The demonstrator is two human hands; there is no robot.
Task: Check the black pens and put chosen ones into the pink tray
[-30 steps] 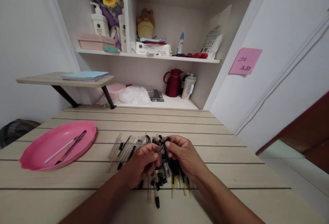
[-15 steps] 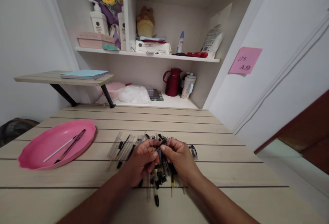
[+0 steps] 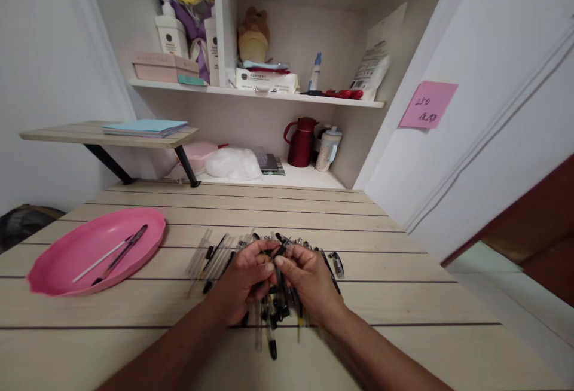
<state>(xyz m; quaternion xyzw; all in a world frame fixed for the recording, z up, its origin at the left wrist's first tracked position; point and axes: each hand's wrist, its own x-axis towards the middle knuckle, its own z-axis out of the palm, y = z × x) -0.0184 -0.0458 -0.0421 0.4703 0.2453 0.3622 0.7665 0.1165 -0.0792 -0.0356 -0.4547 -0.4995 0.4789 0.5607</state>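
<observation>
— Head view: what are we seeing at left?
— We're seeing a pink tray (image 3: 54,262) holding two pens (image 3: 119,251).
— And our hands?
— We're pinching one black pen (image 3: 278,252) between left hand (image 3: 244,280) and right hand (image 3: 309,280), fingers curled shut, above the pile (image 3: 269,295) on the table (image 3: 403,295).

I'm looking down on a pale slatted wooden worktop (image 3: 314,211) that runs back to a white alcove, where an upper shelf (image 3: 269,97) carries bottles and boxes. A small wooden side shelf (image 3: 67,134) on black brackets sticks out from the plain white left wall (image 3: 40,62). On my right a white panel (image 3: 493,98) carries a pink sticky note (image 3: 428,105).
</observation>
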